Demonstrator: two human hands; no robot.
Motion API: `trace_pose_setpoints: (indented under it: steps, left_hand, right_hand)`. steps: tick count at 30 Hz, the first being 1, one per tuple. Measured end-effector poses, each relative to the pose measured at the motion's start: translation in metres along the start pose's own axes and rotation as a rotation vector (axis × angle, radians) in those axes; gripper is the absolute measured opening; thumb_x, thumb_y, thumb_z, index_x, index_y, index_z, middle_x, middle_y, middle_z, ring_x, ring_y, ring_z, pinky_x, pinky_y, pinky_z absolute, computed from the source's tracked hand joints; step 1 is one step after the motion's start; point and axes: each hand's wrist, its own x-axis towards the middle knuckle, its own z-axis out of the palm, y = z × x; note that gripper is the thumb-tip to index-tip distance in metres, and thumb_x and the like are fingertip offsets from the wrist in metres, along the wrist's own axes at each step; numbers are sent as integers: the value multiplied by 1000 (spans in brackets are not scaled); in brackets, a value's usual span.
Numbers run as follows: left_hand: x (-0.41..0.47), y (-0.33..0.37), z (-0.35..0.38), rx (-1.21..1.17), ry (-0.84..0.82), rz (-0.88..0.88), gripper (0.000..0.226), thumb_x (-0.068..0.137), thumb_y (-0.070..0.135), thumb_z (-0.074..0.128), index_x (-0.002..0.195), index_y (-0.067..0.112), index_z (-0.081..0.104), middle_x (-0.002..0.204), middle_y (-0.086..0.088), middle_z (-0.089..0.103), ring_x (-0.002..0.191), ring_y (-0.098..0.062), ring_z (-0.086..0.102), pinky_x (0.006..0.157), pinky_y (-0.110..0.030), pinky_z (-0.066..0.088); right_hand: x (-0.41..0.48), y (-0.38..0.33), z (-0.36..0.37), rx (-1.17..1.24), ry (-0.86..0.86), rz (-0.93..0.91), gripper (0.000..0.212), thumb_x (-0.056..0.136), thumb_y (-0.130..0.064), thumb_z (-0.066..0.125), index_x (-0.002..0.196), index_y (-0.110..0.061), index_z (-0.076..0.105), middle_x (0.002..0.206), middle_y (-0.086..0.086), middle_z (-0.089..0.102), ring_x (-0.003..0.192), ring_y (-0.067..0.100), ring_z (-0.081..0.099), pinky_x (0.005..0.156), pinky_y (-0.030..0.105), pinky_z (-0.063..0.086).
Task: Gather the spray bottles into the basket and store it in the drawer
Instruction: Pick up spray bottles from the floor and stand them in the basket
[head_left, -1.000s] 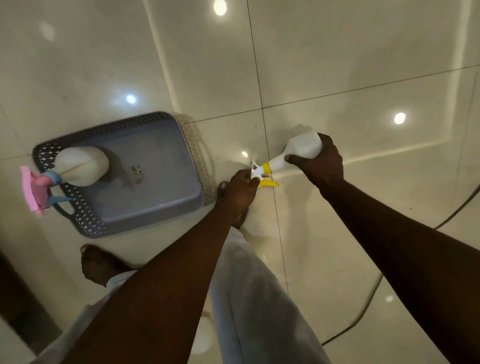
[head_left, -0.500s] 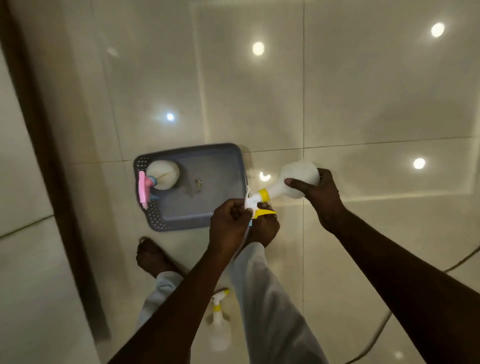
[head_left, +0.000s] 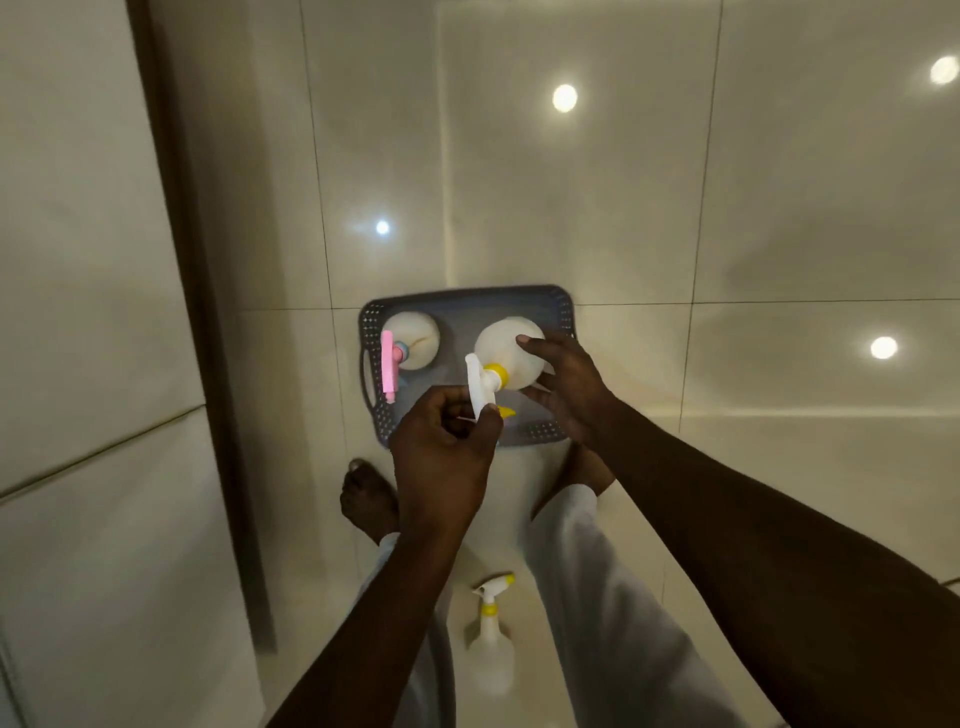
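Observation:
A grey perforated basket (head_left: 558, 312) stands on the tiled floor ahead of my feet. In its left part stands a white spray bottle with a pink trigger head (head_left: 413, 340). Over the basket's right part I hold a white spray bottle with a yellow collar (head_left: 501, 345). My right hand (head_left: 563, 387) grips its round body. My left hand (head_left: 447, 447) pinches its white trigger head. Another white bottle with a yellow nozzle (head_left: 488, 639) lies on the floor between my legs.
A dark brown vertical strip (head_left: 208, 364) and pale panels run down the left side, close to the basket. My bare feet (head_left: 366, 499) stand just behind the basket. Glossy tiles with lamp reflections stretch ahead and to the right.
Both hands have carried the yellow-collared bottle from the floor right of the basket to above the basket's right part. The view has risen and shifted, showing the third bottle between my legs.

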Motion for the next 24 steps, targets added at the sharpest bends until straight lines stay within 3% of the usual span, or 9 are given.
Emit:
trace_pose_setpoints:
  steps: [4, 8, 14, 20, 24]
  left_hand:
    - [23, -6, 0, 37, 16, 53, 14, 87, 23, 83, 98, 22, 75, 79, 22, 68, 71, 7, 69, 66, -3, 49]
    - [47, -16, 8, 93, 16, 121, 17, 86, 24, 81, 102, 19, 76, 79, 25, 64, 73, 7, 66, 67, -2, 48]
    - [74, -34, 23, 131, 35, 138, 23, 85, 25, 82, 104, 14, 76, 85, 16, 66, 68, 9, 60, 65, 2, 43]
    - [89, -43, 37, 139, 32, 111, 27, 84, 27, 82, 107, 14, 74, 91, 11, 70, 74, 0, 66, 67, -6, 48]
    - [94, -41, 41, 156, 56, 130, 31, 84, 28, 82, 110, 14, 74, 98, 2, 78, 81, -6, 70, 67, -10, 48]
  right_hand:
    - [15, 17, 24, -2, -32, 69, 48, 95, -31, 74, 140, -22, 60, 139, 13, 67, 125, 36, 67, 109, 50, 55]
    - [34, 24, 37, 19, -8, 72, 47, 100, -27, 68, 143, -13, 58, 141, 19, 65, 129, 41, 64, 114, 54, 50]
    - [65, 22, 46, -26, 11, 69, 45, 101, -23, 62, 144, -9, 57, 141, 21, 64, 130, 40, 63, 113, 55, 51]
    - [81, 18, 47, -104, 20, 59, 42, 102, -23, 59, 143, -12, 59, 137, 18, 68, 128, 39, 65, 111, 50, 54]
    - [82, 16, 47, -101, 13, 60, 43, 103, -25, 57, 145, -14, 58, 137, 17, 69, 125, 37, 67, 101, 44, 58]
